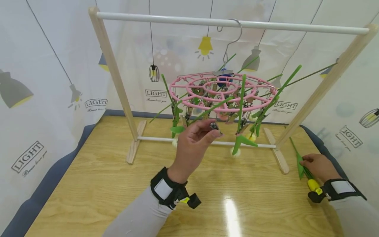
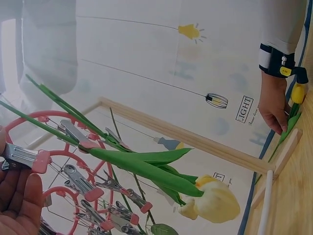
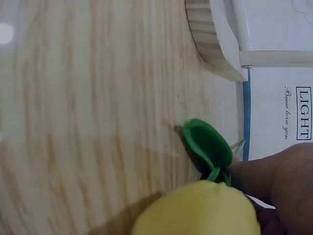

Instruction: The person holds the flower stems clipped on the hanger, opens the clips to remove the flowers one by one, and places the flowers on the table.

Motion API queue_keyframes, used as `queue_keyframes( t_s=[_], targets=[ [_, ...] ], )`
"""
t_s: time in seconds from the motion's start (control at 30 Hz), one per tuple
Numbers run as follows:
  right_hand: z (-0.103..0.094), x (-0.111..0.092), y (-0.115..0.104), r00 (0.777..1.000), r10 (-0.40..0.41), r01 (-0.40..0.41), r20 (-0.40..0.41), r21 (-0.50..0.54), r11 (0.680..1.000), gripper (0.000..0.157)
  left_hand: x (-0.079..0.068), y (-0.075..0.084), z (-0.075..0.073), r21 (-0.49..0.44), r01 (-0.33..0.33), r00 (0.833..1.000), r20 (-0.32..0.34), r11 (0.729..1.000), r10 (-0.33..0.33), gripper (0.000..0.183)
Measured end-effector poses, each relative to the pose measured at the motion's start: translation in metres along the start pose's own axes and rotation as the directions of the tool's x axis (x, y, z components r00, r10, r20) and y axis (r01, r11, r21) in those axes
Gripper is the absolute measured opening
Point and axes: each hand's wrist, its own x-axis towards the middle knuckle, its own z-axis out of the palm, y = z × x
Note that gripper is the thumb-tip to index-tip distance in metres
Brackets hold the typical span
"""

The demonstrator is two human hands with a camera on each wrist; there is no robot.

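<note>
Below the front of a round pink clip hanger (image 1: 228, 110), my left hand (image 1: 189, 148) pinches one of its metal clips (image 2: 22, 155) with pink tips between thumb and fingers. At the right end of the table my right hand (image 1: 321, 167) pinches the green stem of a yellow tulip (image 1: 312, 185), whose leaf (image 3: 208, 142) and bloom show close up in the right wrist view. A pale yellow tulip (image 2: 217, 198) hangs bloom-down from the hanger beside my left hand, and several other tulips hang around the ring.
The hanger's hook (image 1: 237, 33) sits over a white bar (image 1: 165, 19) on a wooden stand (image 1: 113, 72). A lower white bar (image 1: 154, 139) joins its feet near the table (image 1: 118, 191). A printed cloth stands behind and at both sides.
</note>
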Motion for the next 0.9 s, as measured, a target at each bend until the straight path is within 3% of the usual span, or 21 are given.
queue_keyframes(
  t_s=[0.07, 0.17, 0.3, 0.53, 0.63, 0.73, 0.9],
  targets=[
    [0.002, 0.0, 0.0, 1.0, 0.003, -0.003, -0.012, 0.005, 1.0, 0.044, 0.0, 0.005, 0.002, 0.018, -0.021, 1.0, 0.0, 1.0, 0.021, 0.03],
    [0.004, -0.001, 0.0, 0.999, 0.001, -0.001, -0.033, 0.012, 1.0, 0.043, 0.0, 0.015, 0.005, 0.116, -0.057, 0.998, -0.017, 0.992, 0.059, 0.033],
    [0.005, -0.002, 0.0, 0.998, -0.008, 0.009, -0.058, 0.015, 1.0, 0.044, 0.0, 0.027, 0.009, 0.258, -0.094, 0.994, -0.037, 0.962, 0.107, 0.037],
    [-0.002, -0.013, -0.021, 0.986, 0.004, 0.002, -0.165, 0.037, 0.999, 0.053, -0.001, 0.032, 0.011, 0.369, -0.191, 0.977, -0.017, 0.91, 0.212, 0.033],
    [-0.004, -0.027, -0.05, 0.968, -0.049, 0.069, -0.244, 0.075, 0.995, 0.051, -0.001, 0.034, 0.01, 0.403, -0.238, 0.965, -0.007, 0.884, 0.263, 0.032],
    [-0.001, -0.048, -0.098, 0.936, -0.179, 0.226, -0.305, 0.125, 0.966, 0.041, 0.0, 0.035, 0.01, 0.396, -0.267, 0.957, 0.005, 0.879, 0.288, 0.033],
    [0.011, -0.08, -0.188, 0.856, -0.422, 0.498, -0.298, 0.259, 0.828, 0.021, 0.001, 0.034, 0.011, 0.377, -0.305, 0.948, 0.033, 0.875, 0.316, 0.034]
  ],
)
